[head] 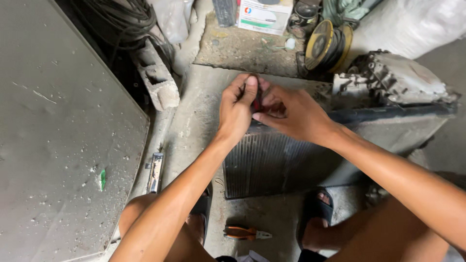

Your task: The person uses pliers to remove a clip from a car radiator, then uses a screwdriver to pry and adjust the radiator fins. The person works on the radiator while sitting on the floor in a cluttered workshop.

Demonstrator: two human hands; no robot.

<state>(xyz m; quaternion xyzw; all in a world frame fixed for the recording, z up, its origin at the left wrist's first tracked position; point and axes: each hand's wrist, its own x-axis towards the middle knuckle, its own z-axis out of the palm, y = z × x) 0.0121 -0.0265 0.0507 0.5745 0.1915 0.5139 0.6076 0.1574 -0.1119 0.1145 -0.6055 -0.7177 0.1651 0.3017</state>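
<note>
A white cardboard box (264, 15) stands at twelve o'clock from my hands, at the far edge of the stained concrete floor (242, 48). Its near face carries a round red-and-blue emblem at the left and a green stripe low across the front. Just beside it, at eleven o'clock, stands a dark upright package (224, 11), too shadowed to read for colour or shape. I see no signs or screens.

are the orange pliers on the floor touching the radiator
Apart. The head view shows the orange-handled pliers lying on bare floor below the radiator.
</note>
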